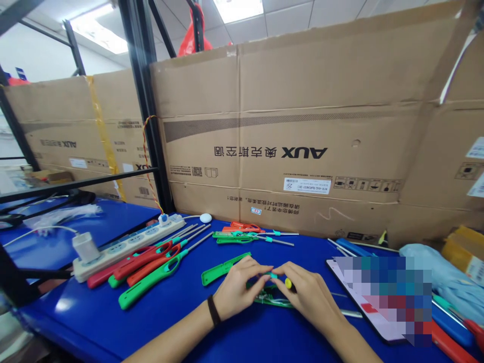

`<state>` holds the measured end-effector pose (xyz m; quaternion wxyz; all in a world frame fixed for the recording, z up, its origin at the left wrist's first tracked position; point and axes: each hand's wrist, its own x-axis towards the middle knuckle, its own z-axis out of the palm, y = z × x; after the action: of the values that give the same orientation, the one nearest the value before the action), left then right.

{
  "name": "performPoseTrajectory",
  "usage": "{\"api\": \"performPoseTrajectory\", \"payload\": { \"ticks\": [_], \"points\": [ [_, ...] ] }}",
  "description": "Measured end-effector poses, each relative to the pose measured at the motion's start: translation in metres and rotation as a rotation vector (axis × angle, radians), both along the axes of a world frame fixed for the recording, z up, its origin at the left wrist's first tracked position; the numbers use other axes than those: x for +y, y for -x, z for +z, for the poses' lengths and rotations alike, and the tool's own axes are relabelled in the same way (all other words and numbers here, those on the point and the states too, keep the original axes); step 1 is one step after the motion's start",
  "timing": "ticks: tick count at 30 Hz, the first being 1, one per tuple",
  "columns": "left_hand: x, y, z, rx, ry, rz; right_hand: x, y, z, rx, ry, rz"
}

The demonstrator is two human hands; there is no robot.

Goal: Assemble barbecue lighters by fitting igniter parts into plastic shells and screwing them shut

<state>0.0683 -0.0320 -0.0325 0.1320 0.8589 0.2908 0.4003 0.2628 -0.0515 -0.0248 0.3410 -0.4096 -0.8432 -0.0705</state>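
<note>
While the cardboard panel (302,101) walls off the blue tabletop (264,338) along twelve o'clock, the near edge slants away around eight. Tabletop shows between the forearms at six o'clock, and a strip of it runs from eleven to one, between the hands and a cluster of lighters (236,239) by the cardboard. Handled lighters (151,284) bound the space at nine to ten, alongside a power strip (117,249); at three to four, a flat lilac device (361,297), partly pixelated, closes it off just beside the right hand.

The left hand (242,285) pinches narrowly, thumb and finger at a small turquoise piece (273,276) at about two o'clock from its palm. The right hand (306,290) meets the same piece with its own fingertips, at ten o'clock from its palm. A yellow piece (289,283) sits against the right fingers; whether it is gripped, I cannot tell.

Below the fingertips, at six o'clock, lies an open green handle (274,301) with wires inside, partly hidden. A separate green shell (219,272) lies at ten o'clock from the left hand.
</note>
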Motion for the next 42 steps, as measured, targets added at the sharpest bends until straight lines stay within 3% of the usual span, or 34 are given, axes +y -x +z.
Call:
{"api": "performPoseTrajectory", "payload": {
  "ticks": [13, 25, 32, 36, 42],
  "points": [
    [0.003, 0.006, 0.001, -0.014, 0.035, -0.126, -0.009, 0.002, 0.011, 0.038, 0.175, -0.013],
    [-0.006, 0.002, 0.002, -0.050, 0.070, -0.102, -0.014, 0.002, 0.012, -0.122, 0.151, -0.044],
    [-0.004, -0.001, 0.000, -0.054, 0.166, -0.052, -0.010, 0.000, 0.013, 0.012, 0.135, 0.043],
    [-0.002, -0.003, -0.003, -0.064, 0.238, -0.036, -0.009, -0.001, 0.014, -0.004, 0.053, 0.124],
    [0.000, -0.002, -0.001, -0.074, 0.270, -0.025, -0.008, -0.003, 0.015, 0.006, 0.067, 0.139]
  ]
}}
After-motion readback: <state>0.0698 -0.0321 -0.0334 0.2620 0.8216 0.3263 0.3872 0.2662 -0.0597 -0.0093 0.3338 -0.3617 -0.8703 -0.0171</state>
